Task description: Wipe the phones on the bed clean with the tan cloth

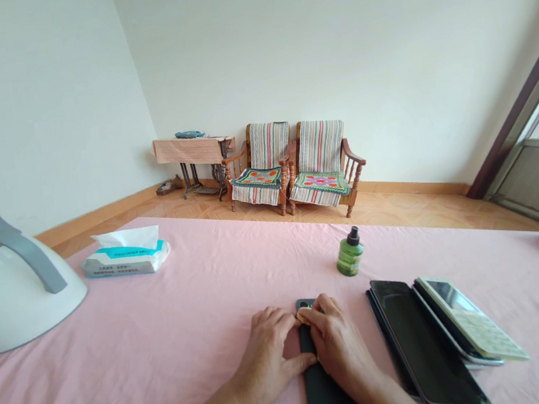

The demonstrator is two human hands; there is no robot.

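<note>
Item: one dark phone, flat on the pink cloth, directly in front of the person; taken as the dial's centre.

Item: left hand, at the phone's 10 o'clock. Half open, thumb laid on the phone, fingers bent near its top end; probably there to stop it sliding. Whether the fingertips gripped the edge, I could not tell.

Item: right hand, at 1 o'clock. Fingers closed in a pinch on a small pale wad, pressed to the phone's upper end, seemingly for firm, close control.

Item: green spray bottle, upright at 1 o'clock, within easy reach.

Item: black-screened device and pale-cased device, each atop others at 3 o'clock, apparently stacked to save room.

Item: tissue packet, 10 o'clock, one sheet raised, presumably for ready pulling.

Item: white kettle, nearer 9, handle turned inward.
</note>
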